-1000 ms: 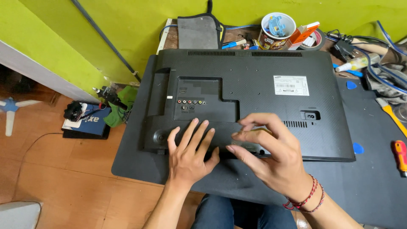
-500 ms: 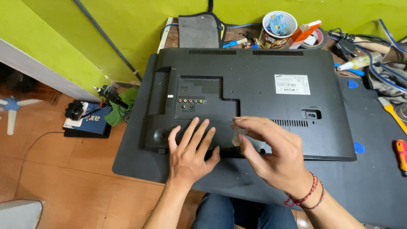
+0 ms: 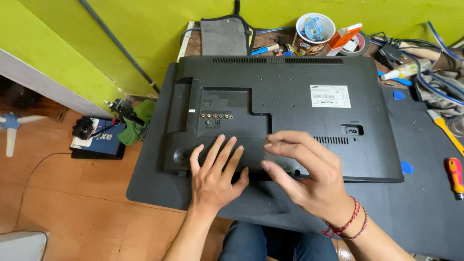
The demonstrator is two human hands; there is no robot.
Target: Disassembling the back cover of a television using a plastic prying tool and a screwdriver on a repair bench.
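Observation:
A black flat-screen monitor [image 3: 290, 111] lies face down on a dark mat [image 3: 425, 203], its back panel up with a white label [image 3: 330, 96] and a row of coloured sockets [image 3: 216, 116]. My left hand [image 3: 216, 175] rests flat on the panel's lower edge, fingers spread. Just right of it, my right hand [image 3: 305, 179] hovers over the same edge with fingers loosely curled and apart, holding nothing. A red thread bracelet sits on the right wrist.
A cup of small parts [image 3: 314, 33], a tape roll [image 3: 355, 44] and cables [image 3: 435, 58] crowd the back right. Blue picks [image 3: 406, 167] and an orange-handled screwdriver [image 3: 455, 177] lie at the right. A grey pouch [image 3: 225, 34] leans behind the monitor. Clutter sits on the floor at left [image 3: 96, 137].
My right hand has lifted off the monitor's lower edge and opened its fingers. The left hand stays flat in place.

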